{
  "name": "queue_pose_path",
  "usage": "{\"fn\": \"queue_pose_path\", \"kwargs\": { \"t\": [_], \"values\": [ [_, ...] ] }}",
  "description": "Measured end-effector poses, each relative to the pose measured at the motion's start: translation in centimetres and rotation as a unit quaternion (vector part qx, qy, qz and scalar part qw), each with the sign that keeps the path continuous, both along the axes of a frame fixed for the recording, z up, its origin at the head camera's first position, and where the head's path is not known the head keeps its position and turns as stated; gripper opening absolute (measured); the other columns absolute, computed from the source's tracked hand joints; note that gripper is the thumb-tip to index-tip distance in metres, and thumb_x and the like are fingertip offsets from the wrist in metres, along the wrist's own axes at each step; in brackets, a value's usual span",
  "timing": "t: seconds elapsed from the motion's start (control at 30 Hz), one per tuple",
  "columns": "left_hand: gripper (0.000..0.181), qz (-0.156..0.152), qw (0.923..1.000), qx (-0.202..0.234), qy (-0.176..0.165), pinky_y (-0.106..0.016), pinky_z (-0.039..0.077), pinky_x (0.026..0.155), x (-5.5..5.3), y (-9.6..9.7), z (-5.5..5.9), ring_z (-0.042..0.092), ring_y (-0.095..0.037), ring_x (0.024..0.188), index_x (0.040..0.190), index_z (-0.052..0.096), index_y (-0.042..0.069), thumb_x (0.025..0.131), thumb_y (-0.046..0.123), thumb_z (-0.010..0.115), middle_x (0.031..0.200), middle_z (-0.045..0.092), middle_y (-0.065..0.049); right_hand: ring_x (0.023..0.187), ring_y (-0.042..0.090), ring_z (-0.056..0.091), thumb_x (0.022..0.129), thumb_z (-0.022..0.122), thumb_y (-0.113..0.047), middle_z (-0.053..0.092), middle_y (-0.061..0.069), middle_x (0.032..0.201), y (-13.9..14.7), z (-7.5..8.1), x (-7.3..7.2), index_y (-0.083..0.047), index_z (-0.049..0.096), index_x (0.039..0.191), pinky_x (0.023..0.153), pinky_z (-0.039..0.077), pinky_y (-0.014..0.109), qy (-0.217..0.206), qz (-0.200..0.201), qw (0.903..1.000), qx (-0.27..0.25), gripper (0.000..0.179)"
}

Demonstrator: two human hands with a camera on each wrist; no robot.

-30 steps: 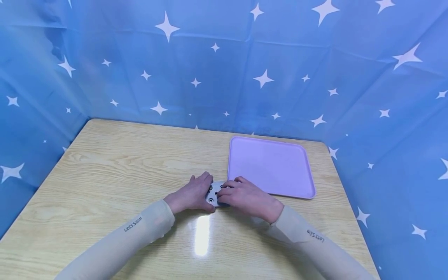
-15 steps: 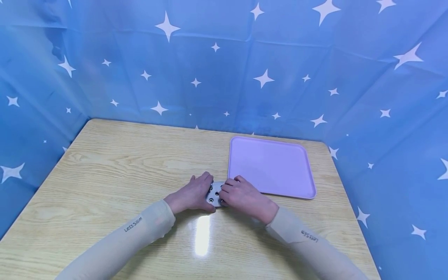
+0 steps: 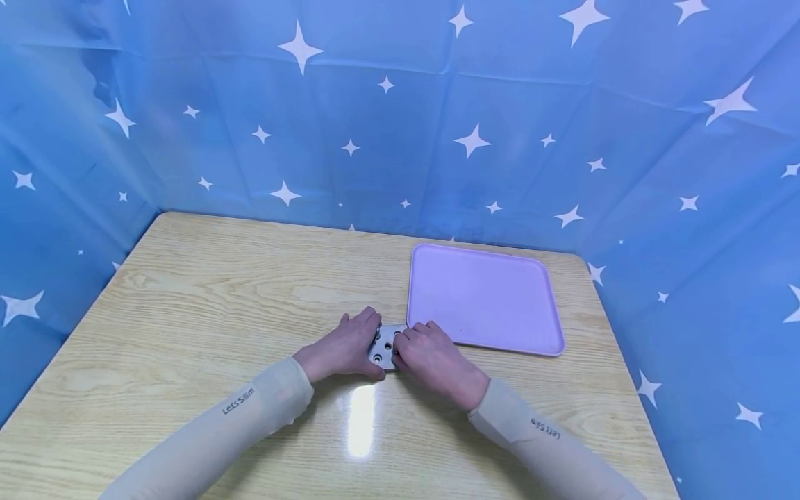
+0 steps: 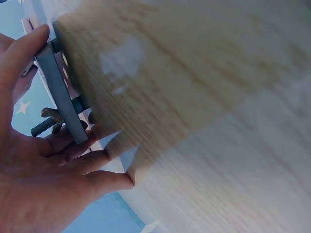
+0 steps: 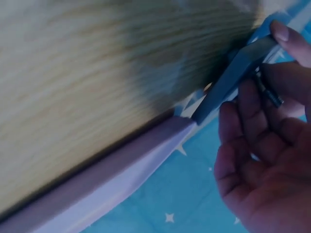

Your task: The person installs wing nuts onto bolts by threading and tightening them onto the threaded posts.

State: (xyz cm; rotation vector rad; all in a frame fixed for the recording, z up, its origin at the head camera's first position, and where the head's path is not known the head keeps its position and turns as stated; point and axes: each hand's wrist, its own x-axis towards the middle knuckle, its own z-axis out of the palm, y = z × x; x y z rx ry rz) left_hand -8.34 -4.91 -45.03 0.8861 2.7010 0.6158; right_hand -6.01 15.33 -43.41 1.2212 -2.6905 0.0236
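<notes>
A small grey metal plate with several holes lies near the middle of the table. My left hand grips its left end, thumb along the near edge and fingers at the far edge. In the left wrist view a wing nut sits on a threaded bolt that sticks up through the plate. Bolt heads hold the plate a little off the table. At the right end my right hand curls its fingers round another bolt, its thumb at the plate's corner; those fingers hide any nut there.
A flat purple tray lies just behind and to the right of the plate, its near left corner close to the right hand's fingers. The wooden table ends at a blue curtain with white stars.
My right hand has turned at the plate's right end, its wrist and forearm swinging left and toward me. The left hand and the plate keep their place.
</notes>
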Motion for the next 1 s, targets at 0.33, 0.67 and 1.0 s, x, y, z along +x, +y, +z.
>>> {"fn": "queue_pose_path", "kwargs": {
  "t": [0.33, 0.67, 1.0],
  "values": [
    [0.077, 0.0, 1.0, 0.009, 0.003, -0.055, 0.05, 0.086, 0.1, -0.1, -0.2, 0.051, -0.018, 0.084, 0.117, 0.054, -0.002, 0.066, 0.039, 0.095, 0.103, 0.051, -0.006, 0.074, 0.018, 0.057, 0.092, 0.076, -0.035, 0.064, -0.003, 0.081, 0.2, 0.4, 0.3, -0.015, 0.065, 0.088, 0.066, 0.046, 0.034, -0.03, -0.032, 0.999, -0.001, 0.024],
    [0.079, 0.008, 0.9999, 0.008, -0.009, -0.06, 0.049, 0.094, 0.0, -0.2, -0.1, 0.053, -0.019, 0.088, 0.12, 0.054, -0.002, 0.067, 0.039, 0.095, 0.107, 0.052, -0.006, 0.133, 0.021, 0.054, 0.094, 0.075, -0.011, 0.066, -0.011, 0.133, 2.2, 2.3, -0.8, -0.025, 0.071, 0.125, 0.103, 0.048, 0.043, 0.004, 0.154, 0.9844, 0.086, 0.034],
    [0.078, 0.002, 0.9999, 0.015, -0.003, -0.056, 0.049, 0.087, 0.0, 0.0, -0.1, 0.053, -0.019, 0.085, 0.118, 0.054, -0.002, 0.065, 0.038, 0.096, 0.105, 0.052, -0.007, 0.116, 0.018, 0.058, 0.091, 0.077, -0.016, 0.07, -0.013, 0.108, 2.0, 1.8, -1.2, -0.024, 0.072, 0.103, 0.1, 0.047, 0.043, 0.041, 0.147, 0.9832, 0.1, 0.015]
  ]
}}
